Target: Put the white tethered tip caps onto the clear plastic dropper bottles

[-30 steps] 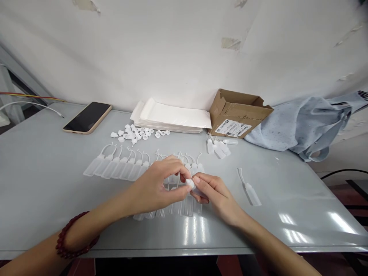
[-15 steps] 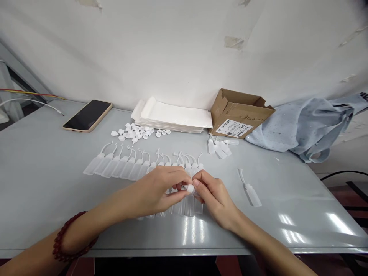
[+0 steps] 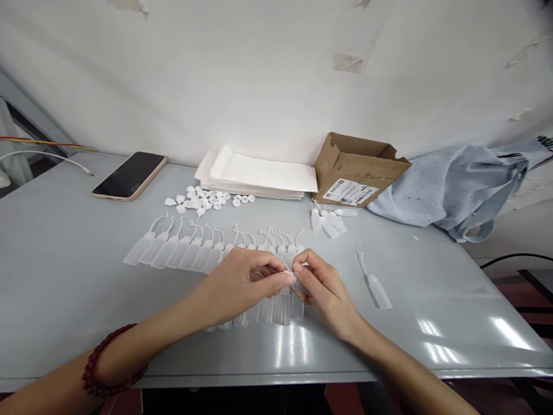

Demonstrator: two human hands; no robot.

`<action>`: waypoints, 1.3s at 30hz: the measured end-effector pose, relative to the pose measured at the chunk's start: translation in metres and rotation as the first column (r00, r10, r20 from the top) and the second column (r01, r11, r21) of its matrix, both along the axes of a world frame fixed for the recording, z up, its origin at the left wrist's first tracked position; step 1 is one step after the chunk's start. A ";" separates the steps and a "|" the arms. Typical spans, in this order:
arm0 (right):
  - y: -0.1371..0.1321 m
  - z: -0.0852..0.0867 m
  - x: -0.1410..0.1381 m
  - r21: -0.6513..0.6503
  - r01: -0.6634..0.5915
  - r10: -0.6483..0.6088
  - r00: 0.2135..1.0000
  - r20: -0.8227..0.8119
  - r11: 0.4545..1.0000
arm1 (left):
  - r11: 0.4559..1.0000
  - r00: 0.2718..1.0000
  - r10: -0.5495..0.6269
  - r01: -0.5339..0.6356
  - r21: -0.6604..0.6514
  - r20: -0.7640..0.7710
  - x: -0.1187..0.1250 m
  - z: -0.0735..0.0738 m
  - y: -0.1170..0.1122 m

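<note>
My left hand [image 3: 244, 282] is closed in a pinch on a small white cap, mostly hidden by the thumb and fingertips. My right hand [image 3: 326, 294] grips a small translucent plastic bottle [image 3: 299, 285] just beside it, and the fingertips of both hands almost meet at the bottle's top. Under and behind the hands lie rows of similar flat squeeze bottles [image 3: 170, 251] with thin white strap tails pointing away from me. One more loose bottle [image 3: 379, 292] lies to the right of my right hand.
Beyond the rows are a pile of white caps [image 3: 201, 200], a stack of white envelopes [image 3: 263, 173] and an open cardboard box [image 3: 356, 178]. Several bottles [image 3: 328, 222] lie before the box. A phone [image 3: 129, 176] rests at left, a light blue cloth bag [image 3: 436, 184] at right.
My left fingers have closed over the white cap, which showed plainly before between the fingertips. The bottle in my right hand shows more now. The view has shifted slightly.
</note>
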State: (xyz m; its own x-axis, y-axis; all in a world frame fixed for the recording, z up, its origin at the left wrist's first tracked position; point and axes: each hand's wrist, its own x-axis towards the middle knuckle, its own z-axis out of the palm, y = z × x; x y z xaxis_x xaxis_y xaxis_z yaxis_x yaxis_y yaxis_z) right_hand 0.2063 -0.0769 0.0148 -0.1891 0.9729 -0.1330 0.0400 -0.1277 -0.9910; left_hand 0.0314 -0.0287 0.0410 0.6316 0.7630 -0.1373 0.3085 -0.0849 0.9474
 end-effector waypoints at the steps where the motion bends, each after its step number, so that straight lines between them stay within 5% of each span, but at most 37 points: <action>1: 0.000 -0.001 0.000 0.012 -0.002 0.002 1.000 0.015 1.000 | 0.999 1.000 -0.011 0.011 -0.033 -0.005 0.001 -0.001 0.000; 3: 0.001 -0.003 0.000 0.006 -0.008 0.008 1.000 0.020 1.000 | 0.999 0.999 -0.044 0.044 0.006 -0.016 0.001 -0.005 0.000; 5: 0.002 -0.003 0.000 -0.037 -0.006 0.006 1.000 -0.011 0.999 | 0.971 0.998 -0.067 0.069 0.227 -0.015 -0.001 -0.012 0.000; 9: 0.005 0.002 -0.001 -0.147 -0.027 0.015 0.996 -0.086 0.989 | 0.729 0.984 -0.175 0.125 0.673 0.007 -0.005 -0.023 -0.001; 13: 0.007 0.006 0.000 -0.240 -0.048 0.017 0.992 -0.128 0.970 | 0.640 0.975 -0.222 0.128 0.758 0.023 -0.007 -0.026 -0.002; 15: 0.007 0.007 0.001 -0.266 -0.064 0.027 0.989 -0.142 0.962 | 0.655 0.975 -0.217 0.112 0.748 0.044 -0.006 -0.024 -0.002; 17: 0.007 0.005 0.002 -0.247 -0.075 0.043 0.990 -0.134 0.966 | 0.725 0.980 -0.191 0.103 0.681 0.056 -0.006 -0.020 -0.001; 22: 0.004 -0.001 0.004 -0.002 -0.023 0.024 0.997 0.071 1.000 | 0.902 0.992 -0.119 0.126 0.414 -0.042 -0.005 -0.012 0.003; 26: 0.001 -0.004 0.003 0.068 -0.047 0.032 0.979 0.203 0.997 | 0.918 0.973 -0.155 0.205 0.340 -0.169 -0.005 -0.011 0.003; 30: 0.001 -0.005 0.001 0.077 -0.018 0.002 0.977 0.214 0.997 | 0.886 0.965 -0.167 0.237 0.398 -0.203 -0.002 -0.010 -0.001; 33: 0.002 -0.002 0.002 -0.035 -0.014 0.020 0.985 0.173 0.999 | 0.790 0.961 -0.189 0.270 0.551 -0.201 -0.001 -0.011 -0.004; 37: 0.007 0.002 0.004 -0.210 -0.083 0.098 0.993 0.063 0.974 | 0.531 0.951 -0.192 0.309 0.789 -0.244 -0.004 -0.017 -0.005; 39: 0.009 0.003 0.004 -0.264 -0.122 0.122 0.992 -0.015 0.957 | 0.447 0.942 -0.186 0.334 0.830 -0.279 -0.006 -0.019 -0.003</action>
State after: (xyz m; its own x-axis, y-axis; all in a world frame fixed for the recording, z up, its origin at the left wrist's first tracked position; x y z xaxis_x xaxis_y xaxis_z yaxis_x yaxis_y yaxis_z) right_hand 0.2103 -0.0674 0.0179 -0.3038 0.8728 -0.3820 0.0731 -0.3784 -0.9228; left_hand 0.0256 -0.0322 0.0224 0.8539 0.3438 0.3907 0.2342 -0.9243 0.3015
